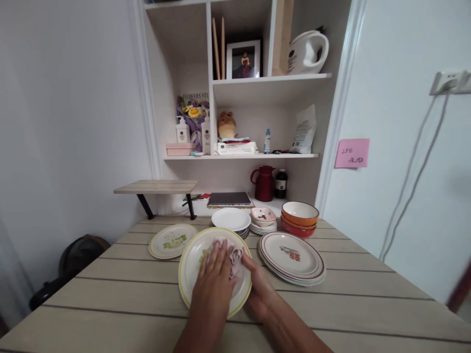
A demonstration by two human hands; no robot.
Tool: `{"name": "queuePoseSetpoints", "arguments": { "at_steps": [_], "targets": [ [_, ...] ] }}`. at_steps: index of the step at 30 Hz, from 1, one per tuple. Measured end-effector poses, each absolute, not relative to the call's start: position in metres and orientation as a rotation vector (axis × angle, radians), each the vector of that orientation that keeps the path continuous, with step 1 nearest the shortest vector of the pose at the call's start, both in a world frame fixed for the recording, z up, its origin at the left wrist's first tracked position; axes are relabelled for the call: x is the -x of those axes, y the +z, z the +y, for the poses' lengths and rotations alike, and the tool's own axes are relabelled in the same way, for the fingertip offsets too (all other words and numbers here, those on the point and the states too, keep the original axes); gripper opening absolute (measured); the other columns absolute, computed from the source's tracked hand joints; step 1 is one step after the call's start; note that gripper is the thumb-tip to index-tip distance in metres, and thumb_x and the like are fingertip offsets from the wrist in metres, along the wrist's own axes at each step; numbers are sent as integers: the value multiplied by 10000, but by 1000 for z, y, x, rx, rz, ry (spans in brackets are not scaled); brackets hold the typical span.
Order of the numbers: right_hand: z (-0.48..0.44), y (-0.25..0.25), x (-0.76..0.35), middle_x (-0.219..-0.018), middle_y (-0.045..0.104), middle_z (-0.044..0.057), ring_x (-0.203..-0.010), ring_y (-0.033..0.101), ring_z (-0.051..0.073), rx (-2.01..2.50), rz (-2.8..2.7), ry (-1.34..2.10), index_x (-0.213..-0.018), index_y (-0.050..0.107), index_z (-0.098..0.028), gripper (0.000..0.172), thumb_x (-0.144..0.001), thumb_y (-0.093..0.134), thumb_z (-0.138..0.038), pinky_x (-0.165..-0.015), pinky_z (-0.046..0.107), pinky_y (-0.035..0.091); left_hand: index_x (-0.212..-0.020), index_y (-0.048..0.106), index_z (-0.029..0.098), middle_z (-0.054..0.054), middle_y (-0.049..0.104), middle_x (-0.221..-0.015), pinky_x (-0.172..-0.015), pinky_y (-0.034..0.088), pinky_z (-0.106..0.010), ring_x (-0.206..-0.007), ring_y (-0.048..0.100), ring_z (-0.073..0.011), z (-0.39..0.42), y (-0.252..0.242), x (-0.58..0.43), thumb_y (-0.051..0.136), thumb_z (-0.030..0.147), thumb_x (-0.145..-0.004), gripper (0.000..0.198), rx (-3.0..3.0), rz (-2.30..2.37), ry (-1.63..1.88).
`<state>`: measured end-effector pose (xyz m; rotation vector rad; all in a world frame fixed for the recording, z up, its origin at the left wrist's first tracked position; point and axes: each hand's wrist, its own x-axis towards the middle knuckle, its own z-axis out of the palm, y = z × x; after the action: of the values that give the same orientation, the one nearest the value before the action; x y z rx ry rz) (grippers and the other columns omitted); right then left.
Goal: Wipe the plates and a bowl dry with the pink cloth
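A cream plate (191, 252) with a yellow rim and a green print is tilted up toward me above the table. My right hand (260, 289) grips its right edge, with the thumb near the rim and the other fingers behind it. A crumpled pale pink cloth (236, 256) lies against the plate's face. My left hand (215, 274) presses that cloth onto the plate, fingers stretched over it; part of the cloth bunches out beside the fingers. Behind to the left, a similar plate (162, 241) with a green print rests flat on the table.
On the right stands a stack of red-rimmed plates (272, 252). Farther back are white plates (231, 219), small patterned dishes (263, 214) and stacked orange and red bowls (300, 223). A small raised wooden shelf (156, 187) stands at the back left. Behind is a shelf unit (265, 84).
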<state>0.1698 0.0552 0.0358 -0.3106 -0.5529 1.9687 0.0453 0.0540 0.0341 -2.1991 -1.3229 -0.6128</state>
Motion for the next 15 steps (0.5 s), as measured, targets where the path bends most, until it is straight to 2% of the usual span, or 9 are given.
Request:
{"name": "queuePoseSetpoints", "arguments": {
  "at_steps": [6, 9, 12, 15],
  "targets": [
    [59, 39, -177, -1144, 710, 166, -1113, 648, 248, 366, -504, 1883, -1235, 611, -55, 580, -909, 513, -524, -1053, 392, 409, -1436, 415, 272, -26, 435, -1485, -1023, 450, -490, -1346, 455, -248, 35, 13, -18, 426, 149, -880, 570, 2247, -1220, -566],
    [59, 38, -173, -1135, 713, 169, -1111, 647, 260, 366, -508, 1887, -1220, 617, -61, 557, -912, 509, -512, -1046, 423, 415, -1407, 456, 300, -31, 434, -1487, -1025, 409, -567, -1355, 439, -274, 36, 20, 4, 364, 166, -914, 519, 2139, -1334, -562],
    [58, 37, -167, -1102, 722, 179, -1113, 642, 277, 360, -539, 1951, -1207, 622, -53, 579, -897, 516, -531, -1043, 449, 412, -1324, 566, 263, -65, 421, -1498, -1067, 304, -639, -1386, 381, -322, 45, 34, 15, 348, 133, -902, 493, 2026, -1449, -534],
    [57, 36, -166, -1112, 717, 183, -1117, 637, 284, 335, -561, 1991, -1218, 616, -53, 622, -873, 531, -564, -1042, 449, 410, -1337, 555, 206, -89, 422, -1500, -1097, 302, -581, -1404, 352, -312, 53, 39, 10, 336, 90, -895, 507, 1941, -1483, -536]
  ]
}}
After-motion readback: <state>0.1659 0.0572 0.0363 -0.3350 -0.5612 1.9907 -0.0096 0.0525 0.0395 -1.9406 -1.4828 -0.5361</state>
